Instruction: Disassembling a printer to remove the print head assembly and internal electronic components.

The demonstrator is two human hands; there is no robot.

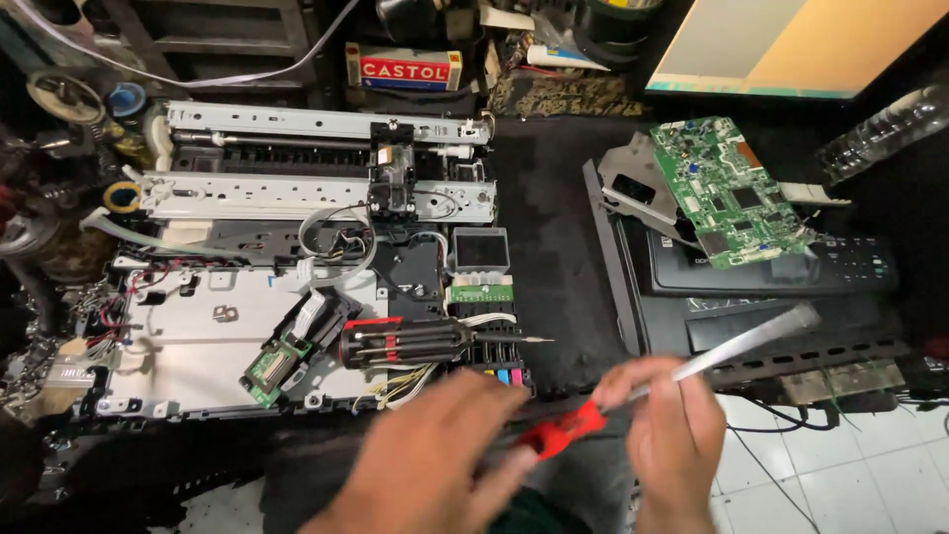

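Nearest the camera, a red-handled screwdriver is held low in the frame between two blurred hands. Its handle is touched by the fingertips of the left hand, though whether that grip is closed around it cannot be told. The right hand is clenched around the shaft, which slants up and to the right as a pale streak over the black printer housing.

Further back on the dark worktop lies an opened printer chassis with its metal rails, loose wiring and a carriage exposed. A multi-bit driver with a black and red body rests on the chassis, just beside the coloured ink cartridges. A green circuit board sits on its bracket atop the housing.

The step in hand is judged to be readying the tool, not yet applying it. For a next move, the tip would need to be steadied and turned toward a chosen screw
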